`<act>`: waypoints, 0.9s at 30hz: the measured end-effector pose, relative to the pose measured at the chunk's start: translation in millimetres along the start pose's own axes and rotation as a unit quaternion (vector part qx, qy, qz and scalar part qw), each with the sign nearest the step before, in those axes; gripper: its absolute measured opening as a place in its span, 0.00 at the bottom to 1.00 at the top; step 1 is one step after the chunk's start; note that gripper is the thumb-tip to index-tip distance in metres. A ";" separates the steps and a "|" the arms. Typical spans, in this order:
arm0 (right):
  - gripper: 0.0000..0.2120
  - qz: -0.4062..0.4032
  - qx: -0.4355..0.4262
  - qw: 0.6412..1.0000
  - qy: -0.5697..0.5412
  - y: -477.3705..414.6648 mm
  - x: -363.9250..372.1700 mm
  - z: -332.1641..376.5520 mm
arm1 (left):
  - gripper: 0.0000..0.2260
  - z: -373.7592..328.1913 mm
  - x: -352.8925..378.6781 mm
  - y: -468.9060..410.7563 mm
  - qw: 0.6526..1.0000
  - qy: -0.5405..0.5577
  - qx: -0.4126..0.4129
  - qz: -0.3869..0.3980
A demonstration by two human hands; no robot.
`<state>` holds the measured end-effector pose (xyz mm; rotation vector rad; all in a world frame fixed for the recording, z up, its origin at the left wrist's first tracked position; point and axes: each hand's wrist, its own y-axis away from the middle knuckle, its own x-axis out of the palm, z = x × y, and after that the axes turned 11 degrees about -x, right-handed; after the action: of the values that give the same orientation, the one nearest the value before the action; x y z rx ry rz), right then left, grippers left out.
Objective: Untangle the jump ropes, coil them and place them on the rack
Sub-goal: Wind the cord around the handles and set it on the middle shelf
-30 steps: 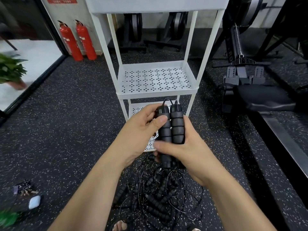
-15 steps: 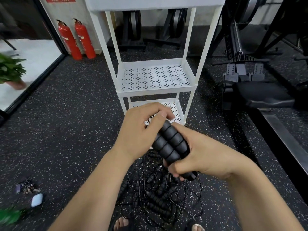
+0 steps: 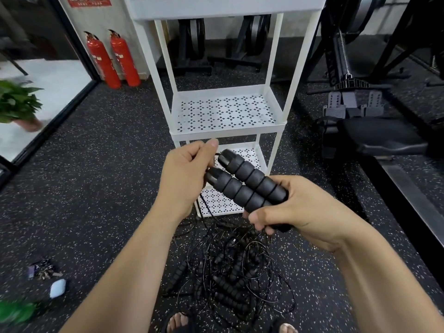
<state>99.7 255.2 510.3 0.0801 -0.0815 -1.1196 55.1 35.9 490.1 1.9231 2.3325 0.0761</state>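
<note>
Jump rope handles [image 3: 247, 186], two ridged black foam grips, lie side by side and tilted in the right hand [image 3: 302, 212], whose fingers are wrapped tight around their lower ends. The left hand [image 3: 187, 174] is closed at the handles' upper ends, thumb and fingers pinched on the thin black cord [image 3: 204, 207] that runs down from there. Below the hands, a tangled pile of jump ropes [image 3: 230, 280] lies on the black rubber floor [image 3: 108, 164], which is flecked with white. Just behind the hands stands a white metal rack [image 3: 228, 111] with perforated shelves. Two red fire extinguishers [image 3: 113, 58] stand against the wall at the left, near a potted green plant [image 3: 16, 104]. A bunch of keys [image 3: 43, 271] lies on the floor at lower left. Dark gym machines [image 3: 360, 97] fill the right side.
</note>
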 end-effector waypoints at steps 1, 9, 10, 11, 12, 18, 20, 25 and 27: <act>0.13 0.010 -0.006 1.000 -0.011 1.4 1.0 2.1 | 0.22 -0.2 0.5 -1.0 0.999 0.027 -0.026 0.000; 0.16 -0.027 -0.137 0.984 -0.112 -2.6 24.1 2.0 | 0.15 4.8 34.2 14.5 0.987 0.088 -0.132 0.007; 0.16 -0.057 -0.153 0.979 -0.119 -5.3 25.6 1.1 | 0.13 8.5 40.3 18.4 0.993 0.046 -0.111 0.021; 0.16 -0.087 -0.162 0.975 -0.122 -7.9 25.1 0.1 | 0.13 12.1 45.9 22.6 0.995 -0.002 -0.094 0.032; 0.17 -0.113 -0.167 0.973 -0.115 -10.2 23.6 -0.3 | 0.15 14.6 50.8 26.3 0.995 -0.037 -0.085 0.029; 0.15 -0.143 -0.146 0.972 -0.114 -10.4 18.6 -5.5 | 0.09 21.6 59.7 29.4 0.985 -0.151 -0.069 0.042; 0.16 -0.129 -0.139 0.975 -0.120 -8.8 18.8 -3.9 | 0.09 25.2 57.3 31.5 0.981 -0.163 -0.073 0.079; 0.15 -0.158 -0.141 0.971 -0.108 -10.3 10.9 -4.6 | 0.12 17.2 56.2 34.8 0.929 -0.347 -0.047 0.123; 0.14 -0.188 -0.145 0.965 -0.110 -10.5 1.3 -4.7 | 0.15 10.2 52.4 35.1 0.915 -0.377 -0.034 0.139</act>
<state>91.3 249.7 504.6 -0.3036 -0.1033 -1.5070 80.8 93.6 480.9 1.7908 1.5295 -0.4683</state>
